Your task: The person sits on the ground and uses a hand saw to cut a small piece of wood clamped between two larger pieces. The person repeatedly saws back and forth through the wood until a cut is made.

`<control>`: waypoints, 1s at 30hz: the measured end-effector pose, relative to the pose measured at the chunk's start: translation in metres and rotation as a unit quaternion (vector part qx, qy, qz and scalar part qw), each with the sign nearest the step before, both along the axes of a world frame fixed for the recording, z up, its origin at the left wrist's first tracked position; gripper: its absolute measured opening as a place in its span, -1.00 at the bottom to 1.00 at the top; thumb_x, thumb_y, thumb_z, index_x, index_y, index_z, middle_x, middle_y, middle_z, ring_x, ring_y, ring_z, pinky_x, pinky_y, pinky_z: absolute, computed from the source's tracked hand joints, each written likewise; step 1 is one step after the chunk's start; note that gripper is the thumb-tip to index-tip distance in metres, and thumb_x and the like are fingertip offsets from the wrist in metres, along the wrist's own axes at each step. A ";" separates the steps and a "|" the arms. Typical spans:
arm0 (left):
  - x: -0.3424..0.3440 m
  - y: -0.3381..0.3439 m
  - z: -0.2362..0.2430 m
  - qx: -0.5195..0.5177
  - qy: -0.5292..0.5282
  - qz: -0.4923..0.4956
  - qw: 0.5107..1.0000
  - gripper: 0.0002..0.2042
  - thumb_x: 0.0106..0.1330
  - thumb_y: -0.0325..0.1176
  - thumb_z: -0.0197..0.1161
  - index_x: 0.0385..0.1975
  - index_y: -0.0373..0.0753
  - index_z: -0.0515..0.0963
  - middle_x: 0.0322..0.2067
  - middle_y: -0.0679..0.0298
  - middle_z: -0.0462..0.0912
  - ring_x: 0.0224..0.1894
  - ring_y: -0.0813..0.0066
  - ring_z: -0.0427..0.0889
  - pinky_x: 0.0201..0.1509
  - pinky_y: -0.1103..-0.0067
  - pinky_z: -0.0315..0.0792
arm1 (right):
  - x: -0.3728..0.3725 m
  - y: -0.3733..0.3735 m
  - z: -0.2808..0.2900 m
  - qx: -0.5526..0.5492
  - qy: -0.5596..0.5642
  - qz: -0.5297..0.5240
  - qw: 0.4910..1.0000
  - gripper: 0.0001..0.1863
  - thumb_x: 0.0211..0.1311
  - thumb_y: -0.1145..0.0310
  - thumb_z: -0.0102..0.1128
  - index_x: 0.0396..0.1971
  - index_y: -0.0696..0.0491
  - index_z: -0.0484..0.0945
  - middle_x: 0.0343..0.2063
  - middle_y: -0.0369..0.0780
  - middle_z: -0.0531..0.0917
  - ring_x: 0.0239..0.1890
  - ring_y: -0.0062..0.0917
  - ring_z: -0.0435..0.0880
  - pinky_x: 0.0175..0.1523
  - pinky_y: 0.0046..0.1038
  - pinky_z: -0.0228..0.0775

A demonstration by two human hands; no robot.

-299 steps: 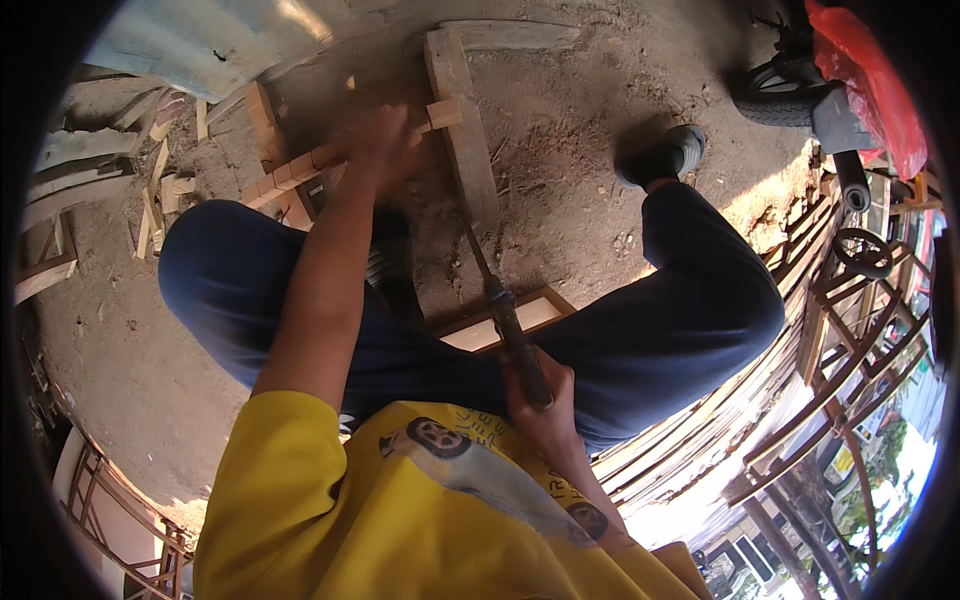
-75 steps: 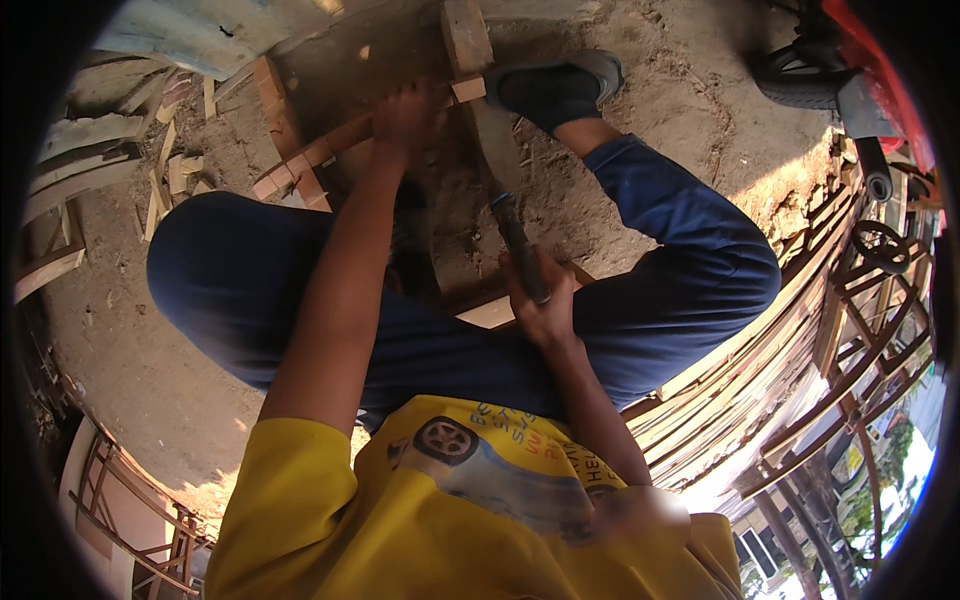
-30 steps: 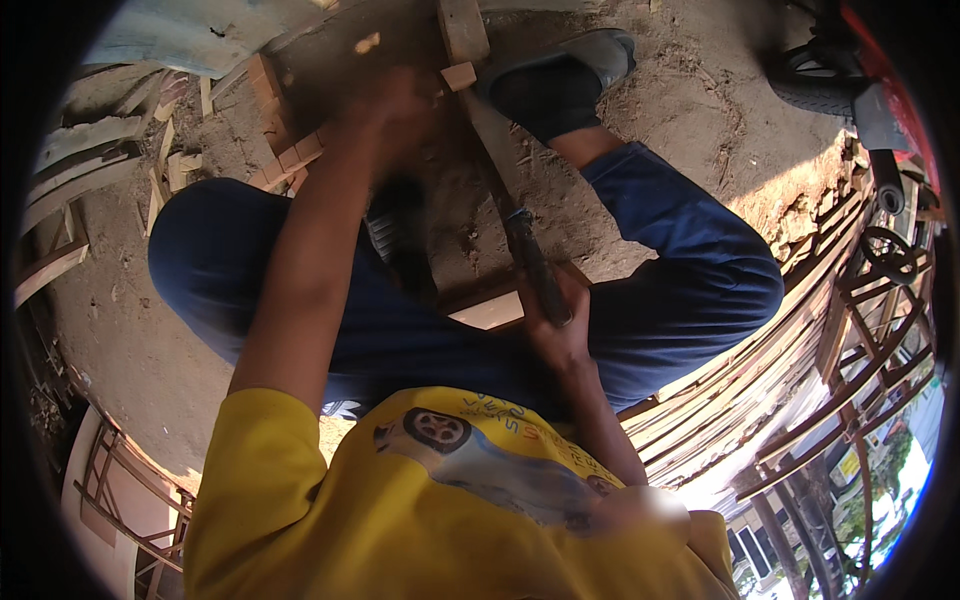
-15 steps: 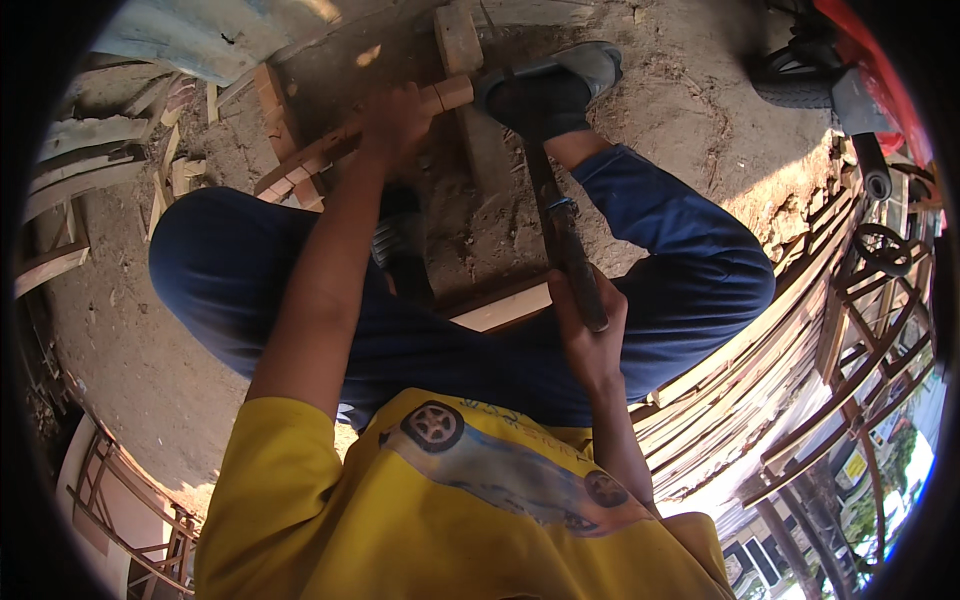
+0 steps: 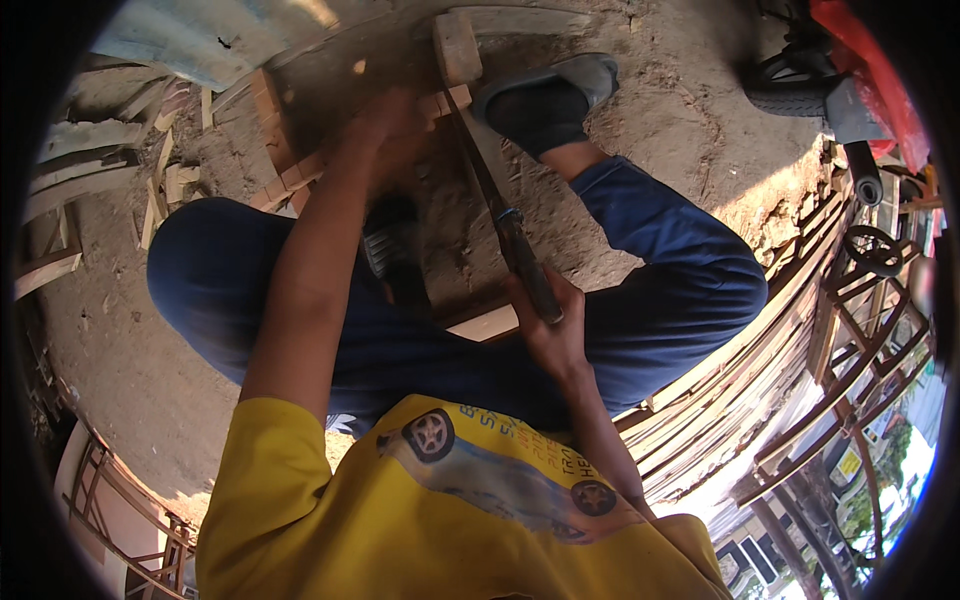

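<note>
My left hand (image 5: 392, 122), blurred, grips a notched wooden strip (image 5: 287, 181) lying slantwise over a thick wooden beam (image 5: 457, 45) and a reddish block (image 5: 268, 110). My right hand (image 5: 550, 325) is closed around the dark handle of a long saw-like tool (image 5: 484, 180). Its narrow blade reaches forward to the strip, crossing it near the strip's short end (image 5: 451, 100), just right of my left hand. My shoed right foot (image 5: 545, 95) is beside the beam and the strip's end. A pale framed board (image 5: 485, 323) is partly hidden by my legs.
Wood offcuts (image 5: 160, 180) and a corrugated sheet (image 5: 200, 45) lie at the left and top. On the right are a wheeled machine (image 5: 838, 110), a red plastic cover (image 5: 880, 75), stacked slats (image 5: 720, 390) and curved frames (image 5: 860, 360). Sunlight falls along the right.
Since half a second ago my right hand and the tool have moved left and slightly up, the blade now crossing the strip left of my foot. My left hand stays on the strip, slightly blurred.
</note>
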State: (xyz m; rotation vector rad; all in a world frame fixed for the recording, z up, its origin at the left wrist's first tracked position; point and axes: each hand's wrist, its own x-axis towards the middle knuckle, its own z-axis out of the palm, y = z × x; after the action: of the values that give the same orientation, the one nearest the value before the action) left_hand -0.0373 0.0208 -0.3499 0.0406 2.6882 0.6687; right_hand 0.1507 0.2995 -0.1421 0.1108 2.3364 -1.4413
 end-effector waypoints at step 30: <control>0.008 0.012 0.003 0.006 0.029 0.003 1.000 -0.63 0.08 -0.14 0.31 -0.24 -0.32 0.60 -0.29 -0.06 0.66 -0.20 -0.05 0.64 -0.10 0.23 0.53 | -0.008 -0.011 0.024 0.027 0.027 0.030 0.999 -0.81 0.24 0.44 0.20 -0.52 0.20 0.47 -0.80 -0.26 0.41 -0.66 -0.76 0.33 -0.56 -0.51 0.19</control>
State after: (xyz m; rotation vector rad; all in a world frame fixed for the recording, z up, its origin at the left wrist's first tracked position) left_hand -0.0295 0.0329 -0.3473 0.0573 2.7417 0.6946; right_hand 0.1426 0.2884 -0.1184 0.0171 2.4004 -1.3696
